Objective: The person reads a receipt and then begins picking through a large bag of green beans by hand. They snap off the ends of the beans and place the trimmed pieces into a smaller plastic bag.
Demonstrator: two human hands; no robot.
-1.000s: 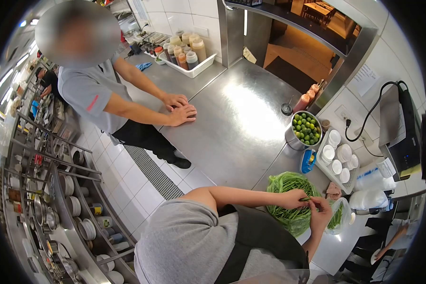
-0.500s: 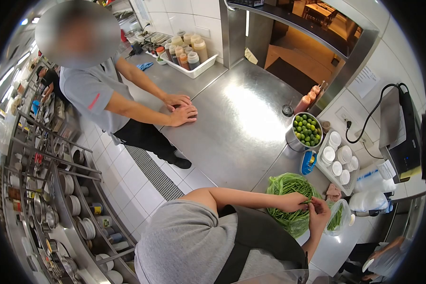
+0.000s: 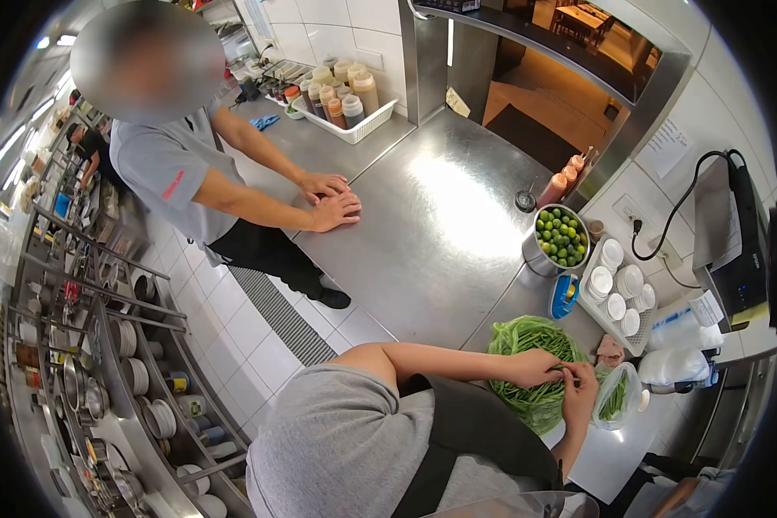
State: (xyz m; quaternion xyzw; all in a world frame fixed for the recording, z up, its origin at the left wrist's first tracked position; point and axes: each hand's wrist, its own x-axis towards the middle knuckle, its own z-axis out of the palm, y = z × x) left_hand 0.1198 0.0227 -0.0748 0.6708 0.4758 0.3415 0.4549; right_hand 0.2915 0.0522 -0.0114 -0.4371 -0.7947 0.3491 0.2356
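Note:
My left hand is over a green plastic bag full of long green beans. Its fingers are pinched together. Close against it, my right hand is closed too, with the fingertips of both hands meeting at a green bean that is mostly covered by the fingers. Just right of my right hand lies a clear plastic bag with cut green bean pieces inside.
A metal pot of limes, a blue container and a tray of white lidded cups stand behind the beans. Across the steel counter, a co-worker rests both hands on its edge. Sauce bottles stand in a white basket.
My hands stay together over the beans, with a slight shift of the fingers. At the lower right, another person has moved lower in view. The co-worker's hands remain on the counter.

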